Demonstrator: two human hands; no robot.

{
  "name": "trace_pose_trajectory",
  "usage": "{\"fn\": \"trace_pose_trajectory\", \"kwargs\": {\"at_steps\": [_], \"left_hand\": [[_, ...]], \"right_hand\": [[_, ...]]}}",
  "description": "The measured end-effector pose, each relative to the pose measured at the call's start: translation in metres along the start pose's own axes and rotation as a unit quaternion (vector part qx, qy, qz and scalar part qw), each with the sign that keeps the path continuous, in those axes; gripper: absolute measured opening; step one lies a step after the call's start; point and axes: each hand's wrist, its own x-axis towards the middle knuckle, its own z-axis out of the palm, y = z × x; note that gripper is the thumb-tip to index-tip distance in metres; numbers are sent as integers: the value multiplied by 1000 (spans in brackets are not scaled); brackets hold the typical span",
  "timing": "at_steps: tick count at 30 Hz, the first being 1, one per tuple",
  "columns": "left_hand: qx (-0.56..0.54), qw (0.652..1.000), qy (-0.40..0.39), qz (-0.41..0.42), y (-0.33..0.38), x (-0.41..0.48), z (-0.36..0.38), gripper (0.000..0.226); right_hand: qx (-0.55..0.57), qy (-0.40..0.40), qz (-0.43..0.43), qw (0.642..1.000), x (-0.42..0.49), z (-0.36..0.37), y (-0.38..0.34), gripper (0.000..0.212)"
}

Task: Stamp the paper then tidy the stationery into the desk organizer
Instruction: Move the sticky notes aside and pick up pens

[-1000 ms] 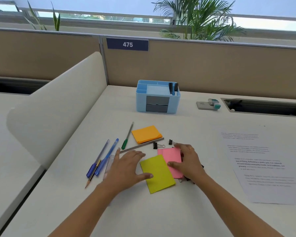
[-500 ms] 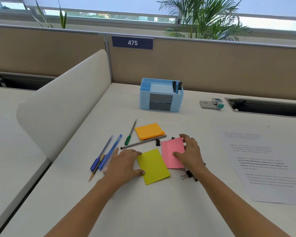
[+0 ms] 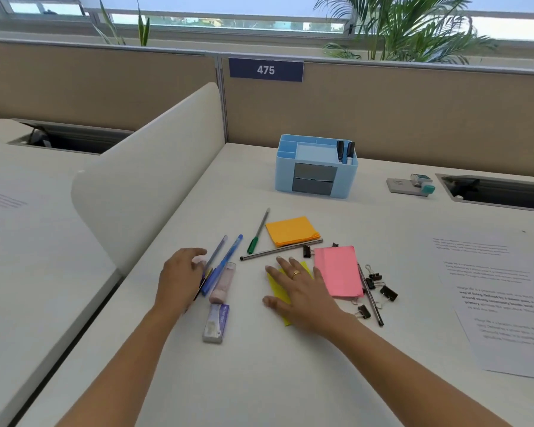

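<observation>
My right hand (image 3: 299, 288) lies flat with spread fingers on the yellow sticky pad (image 3: 277, 286), covering most of it. Left of that, my left hand (image 3: 181, 278) touches the lower ends of two blue pens (image 3: 224, 258) and a pencil; its fingertips are hidden. The pink pad (image 3: 338, 271) lies just right of my right hand, and the orange pad (image 3: 292, 231) sits behind. The light blue desk organizer (image 3: 316, 167) stands at the back with two black markers (image 3: 345, 151) in it. The printed paper (image 3: 506, 297) lies at the right. A stamp (image 3: 413, 184) sits right of the organizer.
A green pen (image 3: 258, 232) and a grey pen (image 3: 281, 250) lie ahead of my hands. A pink tube (image 3: 224, 283) and a small clear box (image 3: 216, 323) lie between them. Several black binder clips (image 3: 379, 288) and a dark pen (image 3: 370, 297) lie right of the pink pad. A white divider (image 3: 142, 177) stands left.
My right hand left the pink pad and moved left onto the yellow pad. My left hand came off the yellow pad and moved left to the pens, uncovering the tube and box.
</observation>
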Motion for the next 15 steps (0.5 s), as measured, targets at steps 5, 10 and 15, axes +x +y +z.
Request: {"fn": "trace_pose_trajectory", "kwargs": {"at_steps": [5,10,15], "left_hand": [[15,998,-55,-6,-7,9,-5,29],[135,972,-160,104,-9,27,-15,45],[274,919,-198,206,-15,45,-19,38]], "right_hand": [[-60,24,50,997,-1,-7,6,53],[-58,108,-15,992,14,-24,-3,36],[-16,76,-176,981,51,-38,-38,44]]}}
